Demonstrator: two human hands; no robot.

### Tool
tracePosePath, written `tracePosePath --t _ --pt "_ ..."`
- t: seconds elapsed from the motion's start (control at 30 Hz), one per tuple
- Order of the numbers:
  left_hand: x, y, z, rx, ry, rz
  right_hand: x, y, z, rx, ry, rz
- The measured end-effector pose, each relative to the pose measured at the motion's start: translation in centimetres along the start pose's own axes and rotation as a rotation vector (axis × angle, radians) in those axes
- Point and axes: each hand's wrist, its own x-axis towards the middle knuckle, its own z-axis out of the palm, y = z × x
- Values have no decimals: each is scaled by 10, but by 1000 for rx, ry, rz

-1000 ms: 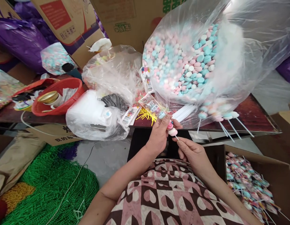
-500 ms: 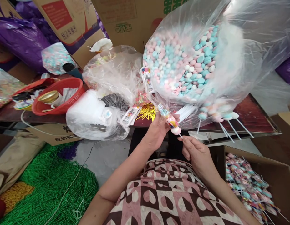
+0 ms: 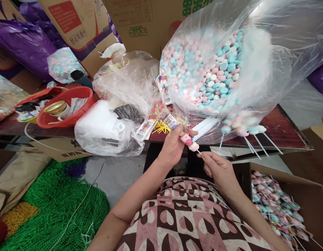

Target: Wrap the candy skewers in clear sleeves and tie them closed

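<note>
My left hand [image 3: 173, 148] is closed around a small printed clear plastic wrapper [image 3: 168, 119], pinched between thumb and fingers. Part of a marshmallow stick [image 3: 194, 146] sits inside that wrapper, its lowest white and pink pieces poking out at the bottom. With thumb and forefinger, my right hand [image 3: 218, 167] grips the thin white stick below the marshmallows. Just beyond my hands lie yellow twist ties [image 3: 161, 127] and a bunch of white sticks [image 3: 204, 128]. Several finished-looking marshmallow sticks [image 3: 243, 131] rest on the table's front edge to the right.
A large clear bag of pastel marshmallows [image 3: 218, 73] fills the back right of the dark red table [image 3: 289, 130]. A cardboard box [image 3: 313, 209] of wrapped marshmallow sticks stands low at right. At left are a red basket [image 3: 80, 111] and a pile of green cords [image 3: 80, 202].
The wrapper has turned, so its printed label now shows above my left hand. The marshmallow stick has shifted slightly left and down. My right hand has barely moved.
</note>
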Motion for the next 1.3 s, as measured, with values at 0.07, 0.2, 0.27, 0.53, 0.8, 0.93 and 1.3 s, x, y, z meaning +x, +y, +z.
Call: tracePosePath --t 0.07,0.2,0.27,0.53,0.8,0.93,1.3 --pt "0 1 0 28 16 -10 1 -2 -1 117 -59 79" --pt "-2 1 -2 47 -7 -28 3 -8 -4 239 -169 194" --pt "-4 -1 -3 42 -40 -45 5 -10 -4 291 -227 242" --pt "-4 -2 -2 95 -20 -41 7 -12 6 277 -246 229" --pt "0 -3 1 76 13 -37 1 -2 4 -143 99 -102" --pt "-3 -3 -2 59 -26 -66 1 -7 4 201 -59 134" --pt "-15 -2 0 219 -248 -76 4 -14 5 473 -400 386"
